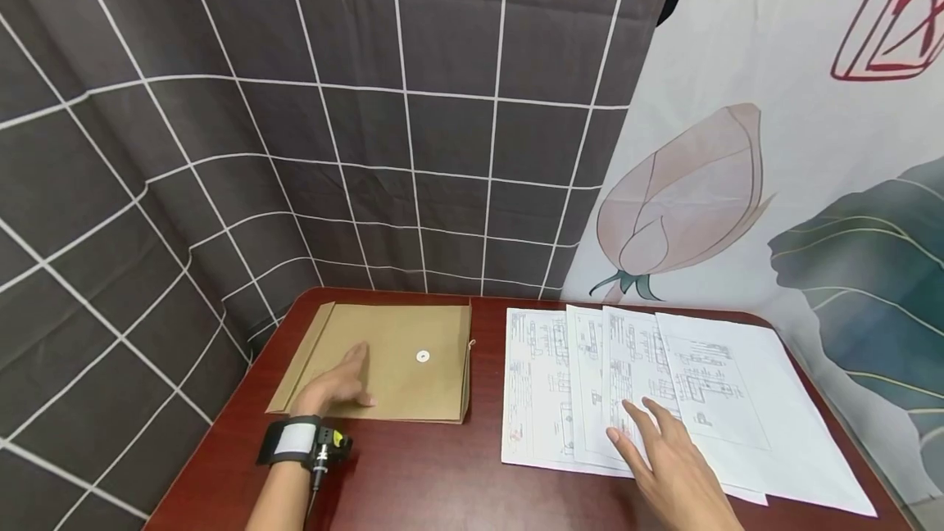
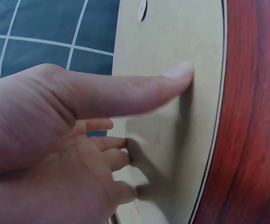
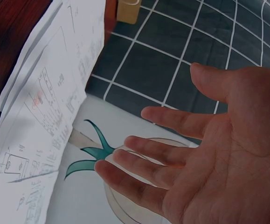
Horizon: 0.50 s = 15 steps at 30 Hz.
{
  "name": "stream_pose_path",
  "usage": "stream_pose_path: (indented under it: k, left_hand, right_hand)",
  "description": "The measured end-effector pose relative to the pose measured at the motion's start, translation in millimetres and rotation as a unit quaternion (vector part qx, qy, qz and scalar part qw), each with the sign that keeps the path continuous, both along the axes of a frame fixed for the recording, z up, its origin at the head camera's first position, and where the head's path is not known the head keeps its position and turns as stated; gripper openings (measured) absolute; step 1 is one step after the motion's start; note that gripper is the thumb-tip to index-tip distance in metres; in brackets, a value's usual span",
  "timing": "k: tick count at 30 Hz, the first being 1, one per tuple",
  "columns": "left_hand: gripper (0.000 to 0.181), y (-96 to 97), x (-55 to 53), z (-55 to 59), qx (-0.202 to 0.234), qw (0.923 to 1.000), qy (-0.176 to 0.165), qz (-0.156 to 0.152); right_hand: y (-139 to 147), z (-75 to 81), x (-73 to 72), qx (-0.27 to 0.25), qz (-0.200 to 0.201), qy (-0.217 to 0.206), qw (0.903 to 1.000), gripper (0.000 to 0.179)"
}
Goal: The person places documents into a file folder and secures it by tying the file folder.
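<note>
A brown kraft paper document envelope [image 1: 398, 330] with a round white button lies flat on the left of the table. My left hand [image 1: 342, 383] rests on its left half, and in the left wrist view the thumb and fingertips [image 2: 121, 192] come down onto the paper. On the right, several white printed sheets [image 1: 538, 383] with line drawings lie fanned out, overlapping one another. My right hand [image 1: 674, 465] hovers over their near edge with its fingers spread and holds nothing. In the right wrist view its palm [image 3: 218, 158] shows bare beside the sheets.
The dark red wooden table [image 1: 420, 474] shows between the envelope and the sheets. Behind it hangs a dark grey cloth [image 1: 450, 138] with a white grid. A white cloth with a lotus bud [image 1: 686, 195] hangs at the right. My left wrist wears a strapped camera [image 1: 333, 442] with a cable.
</note>
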<state>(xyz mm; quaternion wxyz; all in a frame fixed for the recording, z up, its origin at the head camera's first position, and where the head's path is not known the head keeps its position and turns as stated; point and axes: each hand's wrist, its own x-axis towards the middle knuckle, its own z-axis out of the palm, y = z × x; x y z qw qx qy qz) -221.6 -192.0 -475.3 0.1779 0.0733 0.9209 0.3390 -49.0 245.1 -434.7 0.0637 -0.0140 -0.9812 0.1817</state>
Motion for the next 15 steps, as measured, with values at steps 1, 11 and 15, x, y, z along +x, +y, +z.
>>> stream_pose_path:
  k: [1,11,15]
  left_hand:
    - [0.093,2.7,1.2,1.0,-0.003,0.9997,0.024,0.000]
    - [0.026,94.0,49.8,3.4,-0.022,0.9546,0.294,-0.046]
    - [0.026,127.1,66.4,-3.5,-0.056,0.9455,0.313,-0.068]
  right_hand:
    - [0,0.7,-0.4,0.000,0.000,-0.003,1.0000,0.066]
    - [2,2.2,0.1,0.002,-0.002,-0.017,0.9999,0.068]
    - [0,1.4,0.3,0.000,0.000,-0.018,0.9998,0.070]
